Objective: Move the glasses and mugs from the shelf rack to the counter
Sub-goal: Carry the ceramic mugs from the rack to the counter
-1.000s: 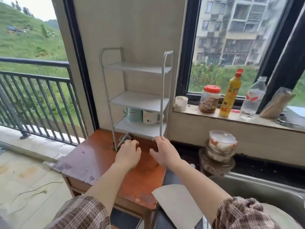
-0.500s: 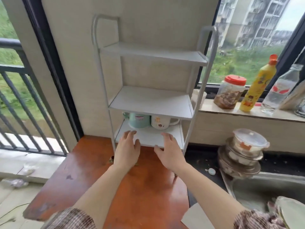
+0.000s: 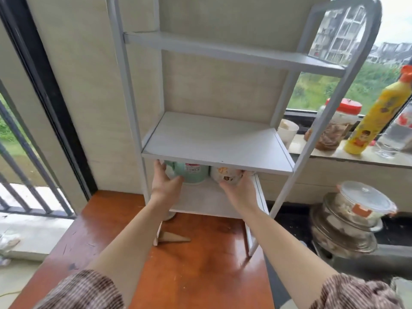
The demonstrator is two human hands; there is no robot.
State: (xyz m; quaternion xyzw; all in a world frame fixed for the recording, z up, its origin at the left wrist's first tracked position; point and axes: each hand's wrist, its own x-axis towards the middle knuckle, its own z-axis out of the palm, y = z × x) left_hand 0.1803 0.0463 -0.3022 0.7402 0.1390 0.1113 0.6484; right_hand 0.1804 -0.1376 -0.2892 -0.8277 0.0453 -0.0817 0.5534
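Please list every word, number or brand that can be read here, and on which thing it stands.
Nothing can be read.
green mug: red and white label, print blurred.
white mug: blurred pattern, no letters clear.
yellow bottle: label with cartoon figure, letters too small.
clear bottle: red label, blurred.

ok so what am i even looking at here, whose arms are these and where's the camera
There is no machine here. These are a person's two bare arms, filmed by one wide-angle camera worn on their head, looking forward and down, which is why the arms come in from the bottom edge. A white metal shelf rack stands on a reddish-brown wooden table. Two mugs sit side by side on its lowest shelf, their tops hidden by the shelf above. The left hand wraps round the pale green ceramic mug. The right hand wraps round the white ceramic mug with a printed pattern. Neither mug looks lifted yet.
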